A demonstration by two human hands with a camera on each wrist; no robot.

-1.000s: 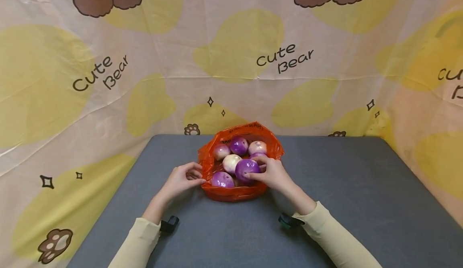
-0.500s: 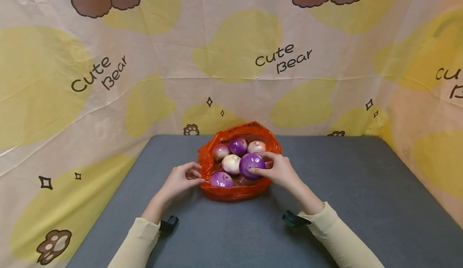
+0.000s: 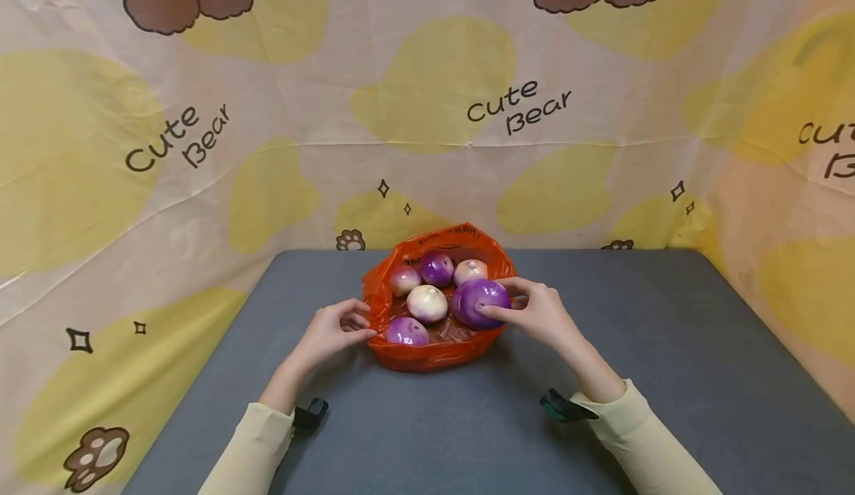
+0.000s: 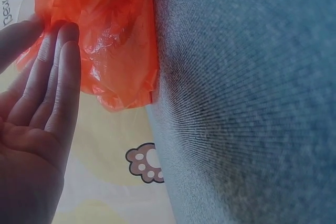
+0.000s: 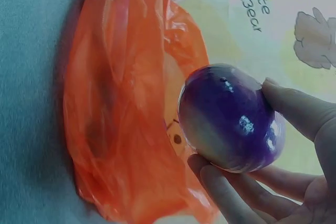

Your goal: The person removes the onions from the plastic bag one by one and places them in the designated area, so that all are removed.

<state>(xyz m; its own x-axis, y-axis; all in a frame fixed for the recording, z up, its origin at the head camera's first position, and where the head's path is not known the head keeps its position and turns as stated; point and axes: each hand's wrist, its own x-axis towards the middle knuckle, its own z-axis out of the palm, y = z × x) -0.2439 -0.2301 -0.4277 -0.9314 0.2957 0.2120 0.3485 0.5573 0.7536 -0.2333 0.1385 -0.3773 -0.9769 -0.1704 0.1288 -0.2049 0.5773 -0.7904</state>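
At the right rim of the orange bag (image 3: 427, 360), a purple onion (image 3: 486, 302) is gripped by the right hand (image 3: 544, 317), the nearer one, its thumb and fingers (image 5: 226, 187) closed on the onion's right side; roundish, it shows no clear long axis. The left hand (image 3: 334, 332) pinches the bag's left edge. Other onions (image 3: 427, 303) lie inside, leftward and behind. Rightward, the grey surface (image 3: 668, 354) stretches wide to its far edge.

In the head view, light is soft and even. The right wrist view shows glare on the purple ball (image 5: 231, 121) and shadow on the bench (image 5: 31, 103), at nine o'clock from the bag (image 5: 121, 119).
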